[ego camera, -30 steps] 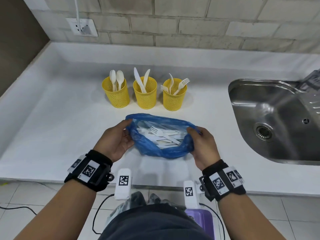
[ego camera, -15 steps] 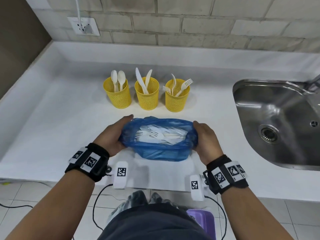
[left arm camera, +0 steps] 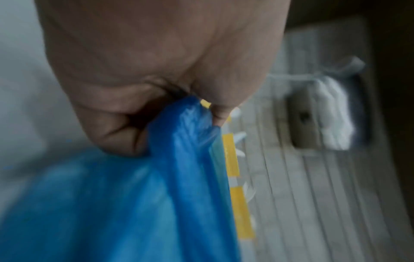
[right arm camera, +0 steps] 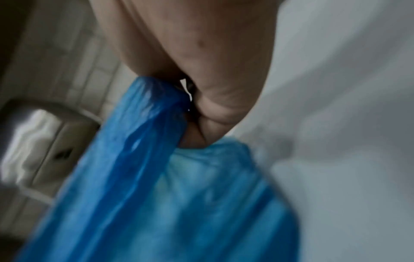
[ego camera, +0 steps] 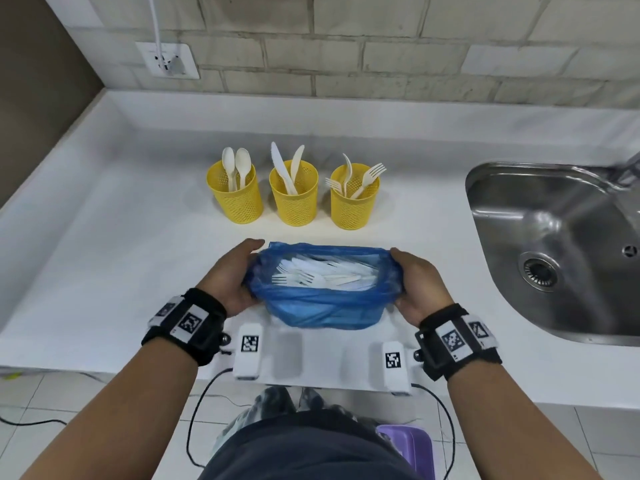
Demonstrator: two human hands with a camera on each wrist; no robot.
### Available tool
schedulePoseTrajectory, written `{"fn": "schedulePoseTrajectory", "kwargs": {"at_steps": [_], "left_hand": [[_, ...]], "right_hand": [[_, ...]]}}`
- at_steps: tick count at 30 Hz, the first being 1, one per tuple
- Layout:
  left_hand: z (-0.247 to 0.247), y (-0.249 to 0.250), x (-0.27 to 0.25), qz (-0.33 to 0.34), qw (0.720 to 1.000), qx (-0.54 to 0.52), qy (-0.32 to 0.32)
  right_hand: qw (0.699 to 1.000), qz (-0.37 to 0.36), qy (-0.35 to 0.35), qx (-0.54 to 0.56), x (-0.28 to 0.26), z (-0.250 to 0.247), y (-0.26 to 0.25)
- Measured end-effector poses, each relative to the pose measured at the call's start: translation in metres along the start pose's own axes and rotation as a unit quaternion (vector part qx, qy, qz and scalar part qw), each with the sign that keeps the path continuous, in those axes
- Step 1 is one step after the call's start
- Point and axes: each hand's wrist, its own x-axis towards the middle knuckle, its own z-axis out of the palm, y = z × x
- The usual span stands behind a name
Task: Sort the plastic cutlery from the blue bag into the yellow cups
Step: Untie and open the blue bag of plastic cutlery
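Observation:
A blue plastic bag [ego camera: 325,306] sits on the white counter [ego camera: 121,254] near its front edge, its mouth stretched wide. White plastic forks and other cutlery [ego camera: 318,275] lie inside. My left hand [ego camera: 232,275] grips the bag's left rim [left arm camera: 183,127]. On the opposite rim [right arm camera: 152,106] my right hand [ego camera: 414,285] holds the plastic bunched in its fingers. Behind the bag stand three yellow mesh cups: the left cup [ego camera: 235,199] holds spoons, the middle cup [ego camera: 294,199] knives, the right cup [ego camera: 355,200] forks.
A steel sink [ego camera: 554,244] is set into the counter at the right. A brick wall with a socket [ego camera: 168,60] runs along the back. Two white tagged devices [ego camera: 249,351] rest on the counter's front edge.
Both hands have pulled the bag's rim apart and down, so its mouth is now wider and squarer. The bag sits slightly nearer the counter's front edge.

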Motion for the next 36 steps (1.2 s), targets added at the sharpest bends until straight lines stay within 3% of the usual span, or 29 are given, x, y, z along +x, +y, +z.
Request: {"fn": "schedulePoseTrajectory", "kwargs": {"at_steps": [2,4,7,9,11,13,14,16,18,20,25,27,30,34,36], "left_hand": [[0.002,-0.001,-0.005,0.050,0.985,0.153,0.053],[0.004,0.001,-0.006,0.145,0.931,0.317,0.110],[0.010,0.004,-0.003,0.276,0.820,0.485,0.129],[0.011,0.011,0.003,0.306,0.792,0.504,0.160],[0.015,0.022,0.001,0.288,0.825,0.453,0.176],[0.015,0.028,0.004,0.210,0.904,0.338,0.155],[0.014,0.028,0.005,0.163,0.942,0.260,0.134],[0.009,0.021,0.011,0.109,0.971,0.176,0.119],[0.006,0.020,0.012,0.125,0.954,0.236,0.133],[0.003,0.020,0.007,0.165,0.918,0.322,0.164],[-0.011,0.001,-0.032,0.185,0.860,0.443,0.176],[-0.013,-0.005,-0.040,0.168,0.853,0.467,0.160],[-0.008,-0.012,-0.045,0.169,0.892,0.405,0.103],[-0.006,-0.015,-0.048,0.141,0.968,0.198,0.059],[-0.005,-0.014,-0.044,0.098,0.992,0.084,0.016]], "right_hand": [[0.980,-0.077,0.017,-0.182,0.002,-0.004,0.006],[0.934,-0.145,0.040,-0.323,0.004,-0.007,0.009],[0.881,-0.261,0.034,-0.393,0.004,-0.002,0.007],[0.881,-0.268,0.028,-0.388,0.010,0.002,0.003],[0.923,-0.209,0.018,-0.322,0.019,0.005,-0.001],[0.972,-0.103,-0.011,-0.213,0.024,0.009,-0.002],[0.980,-0.070,-0.015,-0.185,0.026,0.010,0.001],[0.967,-0.073,0.008,-0.244,0.023,0.014,0.002],[0.915,-0.155,0.036,-0.370,0.017,0.014,-0.001],[0.892,-0.178,0.034,-0.415,0.009,0.012,-0.005],[0.855,-0.115,0.001,-0.506,-0.015,0.003,0.000],[0.860,-0.089,-0.016,-0.503,-0.022,0.006,0.000],[0.910,-0.065,-0.032,-0.408,-0.023,0.014,0.007],[0.964,-0.070,-0.036,-0.255,-0.026,0.017,0.018],[0.984,-0.061,-0.045,-0.163,-0.028,0.017,0.017]]}}
